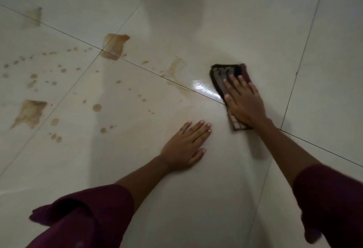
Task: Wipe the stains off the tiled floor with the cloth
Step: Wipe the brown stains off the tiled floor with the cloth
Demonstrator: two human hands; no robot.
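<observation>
The pale glossy tiled floor [196, 188] fills the view. My right hand [243, 103] presses flat on a dark folded cloth [224, 72] lying across a grout line at centre right. A wet shiny streak [204, 88] lies just left of the cloth. My left hand [186, 145] rests flat on the floor, palm down, fingers together, holding nothing. Brown stains lie to the left: a smear [174, 70] near the cloth, a patch [115, 48] at the tile corner, another patch [29, 113] at far left, and several small drops [96, 107] between them.
A faint stain [34, 16] marks the far-left tile at the top. Dark grout lines [59, 30] cross the floor diagonally. My maroon sleeves [82, 218] fill the bottom corners. The tiles to the right of the cloth [324, 70] show no stains.
</observation>
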